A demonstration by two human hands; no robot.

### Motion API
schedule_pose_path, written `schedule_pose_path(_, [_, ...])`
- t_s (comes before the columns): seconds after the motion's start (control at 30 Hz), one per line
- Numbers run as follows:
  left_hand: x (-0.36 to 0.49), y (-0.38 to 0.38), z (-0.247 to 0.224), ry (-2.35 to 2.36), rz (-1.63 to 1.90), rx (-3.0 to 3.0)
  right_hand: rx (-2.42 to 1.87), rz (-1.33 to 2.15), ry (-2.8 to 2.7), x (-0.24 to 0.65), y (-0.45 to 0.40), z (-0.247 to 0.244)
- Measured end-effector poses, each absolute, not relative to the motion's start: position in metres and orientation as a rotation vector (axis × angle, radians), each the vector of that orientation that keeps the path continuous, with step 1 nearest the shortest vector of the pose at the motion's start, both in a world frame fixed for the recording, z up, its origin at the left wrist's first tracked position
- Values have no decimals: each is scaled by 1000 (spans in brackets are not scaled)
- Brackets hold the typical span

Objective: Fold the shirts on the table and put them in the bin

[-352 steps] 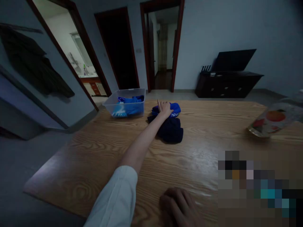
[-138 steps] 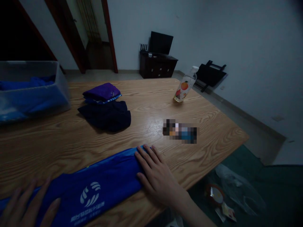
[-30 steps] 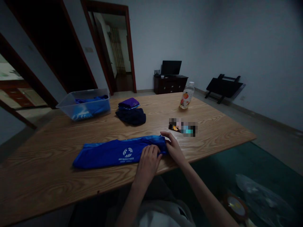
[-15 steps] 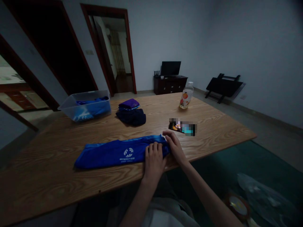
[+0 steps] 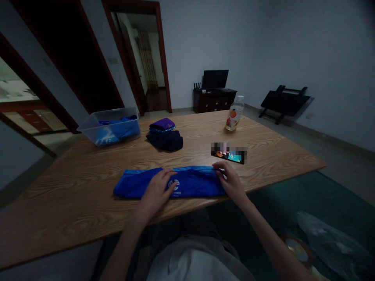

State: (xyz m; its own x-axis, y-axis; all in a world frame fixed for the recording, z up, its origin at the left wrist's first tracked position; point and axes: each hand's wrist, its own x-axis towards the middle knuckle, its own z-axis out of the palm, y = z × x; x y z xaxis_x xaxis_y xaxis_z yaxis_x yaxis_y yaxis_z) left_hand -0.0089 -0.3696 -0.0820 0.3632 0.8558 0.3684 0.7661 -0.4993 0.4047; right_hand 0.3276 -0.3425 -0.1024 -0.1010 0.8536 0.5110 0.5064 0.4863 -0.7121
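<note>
A folded blue garment (image 5: 199, 183) with a white printed logo and lighter blue along its far edge lies as a long strip near the front edge of the table. On its left half rests my left hand (image 5: 158, 191), fingers stretched over the fabric and partly covering the logo. My right hand (image 5: 231, 183) is at the strip's right end, its fingers apart and slightly bent, touching the cloth there. Behind the garment sits a small stack: a purple folded cloth (image 5: 162, 124) on a dark navy one (image 5: 166, 141).
A clear plastic bin (image 5: 88, 130) with blue cloth inside stands at the back left of the wooden table (image 5: 73, 203). A phone (image 5: 230, 156) lies beyond my right hand. Farther back stands a drink bottle (image 5: 234, 115). A plastic bag (image 5: 331, 242) is low on the right.
My left hand has moved left from the garment's right end onto its left half. The garment's right end now lies flatter and extends farther right. My right hand stays at that end.
</note>
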Motion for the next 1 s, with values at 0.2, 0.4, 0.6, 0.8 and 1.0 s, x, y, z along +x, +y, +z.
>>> schedule_pose_path(0.2, [-126,-331,-101,1769,767,2402,-1246,263,-1980,319,-355,-105])
schedule_pose_path(0.4, [-132,-337,-117,1816,837,2393,-1352,135,-2039,311,-353,-110])
schedule_pose_path(0.6, [-137,-341,-118,1839,901,2335,-1365,86,-2069,312,-354,-110])
schedule_pose_path(0.8, [-136,-345,-116,1838,908,2292,-1353,81,-2059,311,-354,-113])
schedule_pose_path(1.0, [-139,-344,-119,1854,939,2247,-1338,81,-2046,312,-354,-114])
